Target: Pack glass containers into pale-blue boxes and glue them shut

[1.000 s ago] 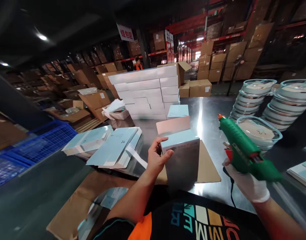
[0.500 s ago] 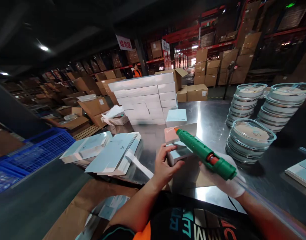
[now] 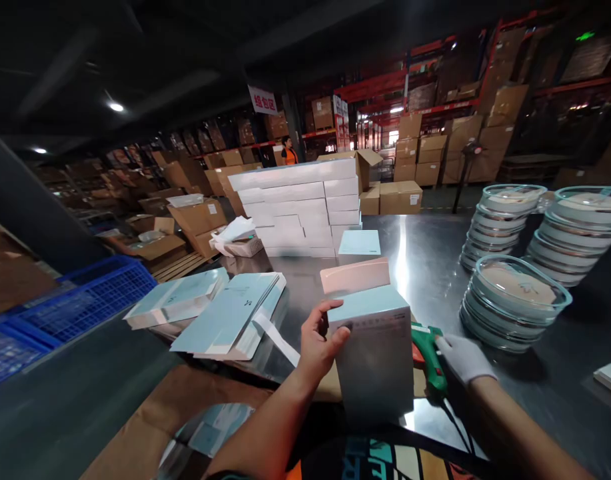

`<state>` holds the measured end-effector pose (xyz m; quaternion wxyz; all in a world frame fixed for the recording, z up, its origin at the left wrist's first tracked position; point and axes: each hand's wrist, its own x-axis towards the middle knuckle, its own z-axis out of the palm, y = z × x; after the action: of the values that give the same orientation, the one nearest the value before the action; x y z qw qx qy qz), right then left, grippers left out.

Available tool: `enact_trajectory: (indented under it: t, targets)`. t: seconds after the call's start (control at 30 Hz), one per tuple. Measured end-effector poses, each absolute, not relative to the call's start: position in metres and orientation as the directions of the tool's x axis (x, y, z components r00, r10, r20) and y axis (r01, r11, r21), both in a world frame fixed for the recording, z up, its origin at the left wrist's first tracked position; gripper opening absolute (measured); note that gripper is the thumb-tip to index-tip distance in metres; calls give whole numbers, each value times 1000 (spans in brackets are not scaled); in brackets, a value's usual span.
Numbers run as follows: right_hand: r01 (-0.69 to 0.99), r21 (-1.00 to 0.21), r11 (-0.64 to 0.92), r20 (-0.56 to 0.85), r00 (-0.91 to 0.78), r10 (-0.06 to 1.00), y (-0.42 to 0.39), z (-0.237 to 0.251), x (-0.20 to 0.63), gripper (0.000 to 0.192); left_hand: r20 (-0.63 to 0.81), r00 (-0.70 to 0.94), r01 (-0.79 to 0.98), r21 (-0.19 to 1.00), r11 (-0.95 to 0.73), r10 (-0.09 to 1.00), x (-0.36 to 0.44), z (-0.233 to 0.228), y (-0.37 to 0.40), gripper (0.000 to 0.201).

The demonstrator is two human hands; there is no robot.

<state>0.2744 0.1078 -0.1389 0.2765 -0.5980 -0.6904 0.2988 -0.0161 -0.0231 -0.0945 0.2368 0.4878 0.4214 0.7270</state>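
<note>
My left hand (image 3: pixel 319 341) grips the left edge of a tall pale-blue box (image 3: pixel 375 360), thumb on the front and fingers at the top corner. The box stands upright at the table's near edge, its top face covered. Behind it rises a pink panel (image 3: pixel 355 277); whether it belongs to the box is hidden. To the box's right a green glue gun (image 3: pixel 432 360) rests with its cord hanging down, partly hidden by the box. My right hand (image 3: pixel 465 359), in a white glove, is beside the gun with loosely extended fingers close to its handle.
On the metal table (image 3: pixel 305 280), flat pale-blue cartons (image 3: pixel 235 310) lie left, a wall of white boxes (image 3: pixel 295 207) stands behind, and stacked clear round containers (image 3: pixel 515 300) stand right. Blue crates (image 3: pixel 85 293) are far left. A person in an orange vest (image 3: pixel 289 155) is in the distance.
The glue gun has gone from above the box down to its right side, and my right hand has loosened from it. The box now stands taller in view with its top covered.
</note>
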Motion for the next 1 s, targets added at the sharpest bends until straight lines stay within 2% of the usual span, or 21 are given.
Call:
enact_trajectory:
  t: [0.07, 0.17, 0.23, 0.37, 0.47, 0.57, 0.63, 0.7, 0.8, 0.9, 0.93, 1.0]
  targets:
    - [568, -810, 143, 89, -122, 988, 103, -123, 272, 53, 523, -400, 69, 836, -544, 753, -15, -96, -21, 65]
    - [116, -962, 246, 204, -290, 935, 82, -85, 248, 75, 553, -378, 95, 821, -563, 742, -8, -98, -17, 69]
    - [-43, -964, 261, 256, -402, 879, 70, -63, 227, 79, 565, -349, 117, 818, -564, 747, -4, -101, -14, 71]
    - [7, -943, 334, 294, -457, 839, 63, -50, 212, 75, 612, -319, 148, 787, -599, 724, -1, -108, -12, 60]
    - [6, -866, 500, 428, -508, 747, 65, -63, 225, 77, 669, -340, 96, 724, -683, 661, -4, -108, -10, 56]
    - [-37, -777, 629, 545, -539, 642, 62, -72, 236, 47, 725, -234, 105, 681, -725, 648, -10, -101, -10, 54]
    - [-79, -745, 662, 587, -548, 596, 57, -73, 239, 26, 754, -94, 181, 655, -734, 650, -15, -96, -10, 40]
    - [-115, -719, 685, 619, -554, 557, 54, -72, 239, 20, 779, -9, 220, 613, -759, 627, -20, -92, -12, 26]
    - [-135, -685, 716, 652, -552, 520, 57, -71, 238, 21, 793, 17, 246, 587, -771, 609, -28, -85, -13, 22]
    - [-72, -645, 761, 659, -557, 505, 59, -75, 236, 29, 714, 133, 330, 622, -710, 687, -35, -65, -16, 28]
    - [-54, -603, 796, 677, -562, 474, 57, -77, 234, 37, 675, 206, 391, 607, -692, 709, -36, -55, -17, 30]
    - [-47, -475, 879, 714, -604, 354, 52, -79, 228, 64, 582, 378, 528, 504, -684, 720, -33, -33, -21, 41]
